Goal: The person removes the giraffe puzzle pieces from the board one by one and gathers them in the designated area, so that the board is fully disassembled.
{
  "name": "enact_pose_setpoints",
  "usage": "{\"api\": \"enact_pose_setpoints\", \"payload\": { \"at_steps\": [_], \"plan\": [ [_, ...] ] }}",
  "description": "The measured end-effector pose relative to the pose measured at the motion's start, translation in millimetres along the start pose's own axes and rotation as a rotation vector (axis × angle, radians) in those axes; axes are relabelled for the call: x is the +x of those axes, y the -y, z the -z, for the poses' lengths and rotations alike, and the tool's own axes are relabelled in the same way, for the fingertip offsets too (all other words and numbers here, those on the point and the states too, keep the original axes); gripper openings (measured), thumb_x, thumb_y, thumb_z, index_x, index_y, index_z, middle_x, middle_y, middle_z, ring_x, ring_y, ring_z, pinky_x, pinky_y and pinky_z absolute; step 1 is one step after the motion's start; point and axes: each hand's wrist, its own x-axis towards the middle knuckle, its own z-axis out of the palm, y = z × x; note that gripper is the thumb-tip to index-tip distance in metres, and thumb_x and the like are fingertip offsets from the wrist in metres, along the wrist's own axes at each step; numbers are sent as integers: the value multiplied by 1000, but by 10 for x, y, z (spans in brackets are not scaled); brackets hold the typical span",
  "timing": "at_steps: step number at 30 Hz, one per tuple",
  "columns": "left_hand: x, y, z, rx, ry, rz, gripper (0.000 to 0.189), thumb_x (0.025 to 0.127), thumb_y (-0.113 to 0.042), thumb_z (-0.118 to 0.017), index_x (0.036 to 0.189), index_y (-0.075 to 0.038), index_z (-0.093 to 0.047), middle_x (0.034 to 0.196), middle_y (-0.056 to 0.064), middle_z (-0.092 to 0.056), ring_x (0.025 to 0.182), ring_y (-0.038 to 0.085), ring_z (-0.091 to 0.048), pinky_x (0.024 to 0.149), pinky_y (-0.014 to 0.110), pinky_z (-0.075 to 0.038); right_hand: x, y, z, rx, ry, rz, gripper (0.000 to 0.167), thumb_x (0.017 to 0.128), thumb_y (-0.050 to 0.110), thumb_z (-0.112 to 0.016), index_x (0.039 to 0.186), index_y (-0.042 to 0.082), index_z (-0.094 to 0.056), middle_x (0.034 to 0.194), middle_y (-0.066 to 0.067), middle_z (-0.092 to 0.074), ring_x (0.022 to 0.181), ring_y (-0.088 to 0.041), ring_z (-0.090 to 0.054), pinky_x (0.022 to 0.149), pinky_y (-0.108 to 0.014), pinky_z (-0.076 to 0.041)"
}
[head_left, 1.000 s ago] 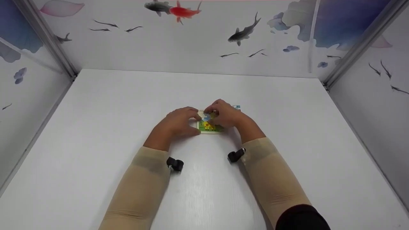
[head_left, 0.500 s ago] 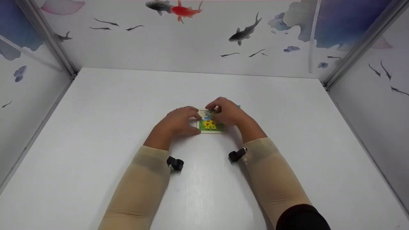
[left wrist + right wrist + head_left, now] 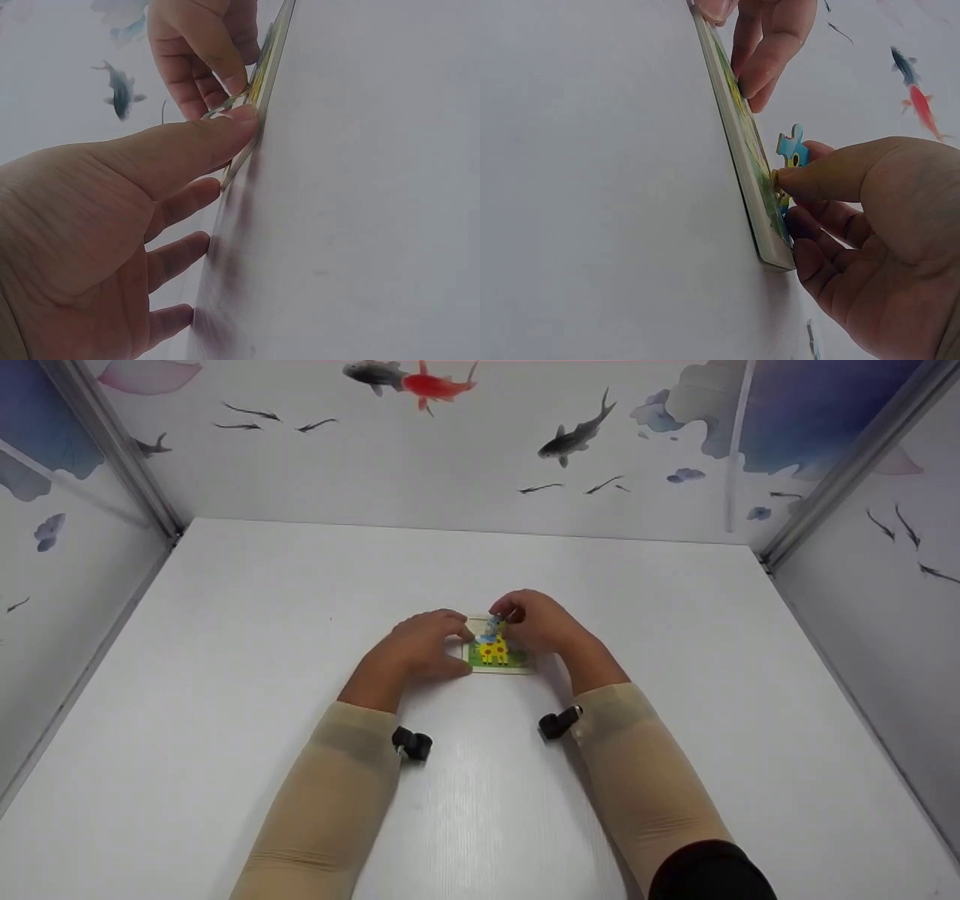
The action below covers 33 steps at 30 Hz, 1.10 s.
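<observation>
Counter [image 3: 480, 810]. Left hand [image 3: 421, 646]: fingers spread, at left edge of giraffe jigsaw board [image 3: 499, 672], flat on counter. Board: judged part-filled; lower section laid, upper-left bare. Right hand [image 3: 541, 622]: fingers pinching one blue jigsaw piece [image 3: 793, 147], unseated. Beyond: fish-printed wall [image 3: 465, 472].

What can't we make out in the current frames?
Head: upper-right of the puzzle board, behind the right hand.
Left wrist: the puzzle board's picture, seen almost edge-on and partly behind the left hand.
Right wrist: part of the puzzle piece, behind the right thumb.
</observation>
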Motion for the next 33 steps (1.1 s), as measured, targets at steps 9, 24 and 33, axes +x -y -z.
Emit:
{"api": "enact_pose_setpoints", "payload": {
  "at_steps": [9, 24, 33],
  "plan": [
    [1, 2, 2, -17, -4, 10, 52, 93, -39, -78, 143, -27, -68, 168, -5, -47, 162, 26, -36, 135, 56, -26, -38, -87, 133, 92, -37, 41, 24, 105, 18, -67, 127, 27, -74, 129, -2, -68, 122, -26, -61, 112, -44, -55],
    [-24, -40, -3, -29, -8, 36, 53, 93, -35, -78, 144, -26, -68, 169, -7, -46, 164, 26, -31, 136, 57, -22, -231, -626, 656, 218, -243, 1, 32, 104, 17, -70, 136, 16, -70, 128, -6, -70, 117, -24, -65, 98, -36, -57],
    [-20, -34, -1, -9, -6, 28, 53, 94, -37, -78, 145, -28, -67, 169, -7, -45, 163, 26, -33, 136, 56, -23, -330, -1010, 849, 204, -257, -85, 33, 105, 17, -69, 138, 16, -69, 132, -8, -69, 119, -25, -61, 94, -33, -56]
  ]
}}
